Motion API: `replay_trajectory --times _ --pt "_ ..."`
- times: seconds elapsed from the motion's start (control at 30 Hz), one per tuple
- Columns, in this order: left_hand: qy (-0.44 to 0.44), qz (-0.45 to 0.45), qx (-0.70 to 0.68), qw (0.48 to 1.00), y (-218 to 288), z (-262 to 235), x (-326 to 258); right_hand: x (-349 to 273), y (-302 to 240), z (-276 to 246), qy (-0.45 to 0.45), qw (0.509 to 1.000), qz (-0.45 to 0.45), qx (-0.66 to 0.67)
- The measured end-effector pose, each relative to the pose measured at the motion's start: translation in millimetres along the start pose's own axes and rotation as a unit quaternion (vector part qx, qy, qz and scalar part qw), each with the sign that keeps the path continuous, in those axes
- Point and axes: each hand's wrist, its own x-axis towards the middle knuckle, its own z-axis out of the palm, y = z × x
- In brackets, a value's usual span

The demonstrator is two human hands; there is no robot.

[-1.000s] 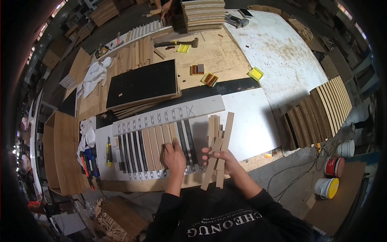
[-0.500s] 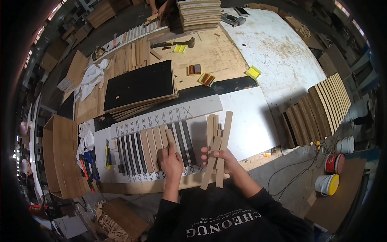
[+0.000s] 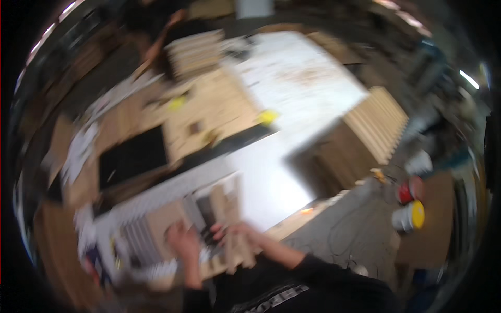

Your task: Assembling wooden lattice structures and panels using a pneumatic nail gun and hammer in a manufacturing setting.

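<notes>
The picture is smeared by motion. My right hand (image 3: 241, 233) is closed round a loose bundle of tan wooden strips (image 3: 222, 201), which stick out above and below the fingers. Left of it, my left hand (image 3: 182, 241) is over the row on the table, beside the tan strips (image 3: 163, 221) laid side by side there; its fingers are too blurred to read. Dark strips (image 3: 136, 241) lie further left in the row. Behind them runs a long pale board (image 3: 135, 195), its markings blurred.
Black panels (image 3: 133, 156) are stacked beyond the row. A tall stack of ribbed boards (image 3: 376, 122) stands at the right table edge. Buckets (image 3: 409, 216) are on the floor at right. Far off, another person's arm (image 3: 156, 49) is beside a stack of boards (image 3: 195, 52).
The whole view has swung and tilted, so the table sits lower and further left. My right hand still holds the bundle. My left hand's fingertips no longer show clearly on a tan strip.
</notes>
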Motion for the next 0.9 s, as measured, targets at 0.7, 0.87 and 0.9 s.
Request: replay_trajectory --times 0.7,0.87,0.9 --pt "-0.203 -0.030 -0.260 0.943 86.4 -72.0 -48.9 5.2 19.0 8.8 0.213 0.965 -0.153 -0.012" --pt "-0.051 -0.069 -0.287 0.954 26.5 -59.9 -51.5 5.5 13.1 15.5 0.172 0.980 -0.091 -0.040" --pt "-0.030 -0.104 -0.275 0.955 15.6 -57.3 -53.2 6.3 12.9 15.2 0.164 0.982 -0.079 -0.041"
